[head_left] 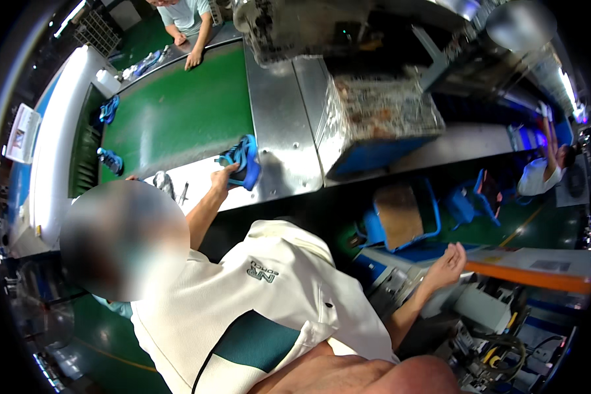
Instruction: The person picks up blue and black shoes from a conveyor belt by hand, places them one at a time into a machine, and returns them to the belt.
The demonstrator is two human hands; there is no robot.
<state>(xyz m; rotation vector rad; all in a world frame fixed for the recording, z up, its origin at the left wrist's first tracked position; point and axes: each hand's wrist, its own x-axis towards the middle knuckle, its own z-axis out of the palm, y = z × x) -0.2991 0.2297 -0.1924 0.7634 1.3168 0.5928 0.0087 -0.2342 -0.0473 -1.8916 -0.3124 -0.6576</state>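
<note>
My left hand (223,177) reaches forward and grips a blue and black sneaker (244,161) at the front edge of the bench, where a metal plate meets the green surface. The shoe is tilted, with its bright blue sole toward the right. My right hand (445,266) is raised out to the right, palm up, fingers loosely bent and nothing in them. It hangs in front of an orange-edged machine (532,276). Left of the held sneaker, a crumpled grey-white item (164,182) and a thin dark tool (184,191) lie on a white strip.
Two more sneakers (110,161) stand at the left side of the green belt (177,105). A co-worker (187,20) leans on its far edge; another person's blurred head (124,240) is close at left. Blue chairs (400,217) and a plastic-wrapped box (381,111) are at right.
</note>
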